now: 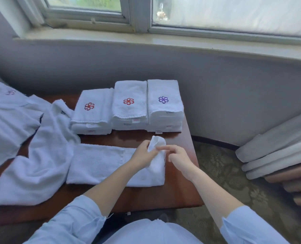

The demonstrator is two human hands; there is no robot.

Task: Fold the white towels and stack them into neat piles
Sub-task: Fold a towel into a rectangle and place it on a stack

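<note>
Half-folded towel point(100, 162) flat on table point(177, 194), before three folded piles point(128, 106) -- left hand point(142, 154) pinches its raised right corner; right hand point(179, 159) just beside, fingers loose -- grip unclear

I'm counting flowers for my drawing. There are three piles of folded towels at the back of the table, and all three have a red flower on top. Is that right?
Not quite. There are three piles at the back of the table, but only the left pile and the middle pile have a red flower. The flower on the right pile is purple. The head view shows it.
</note>
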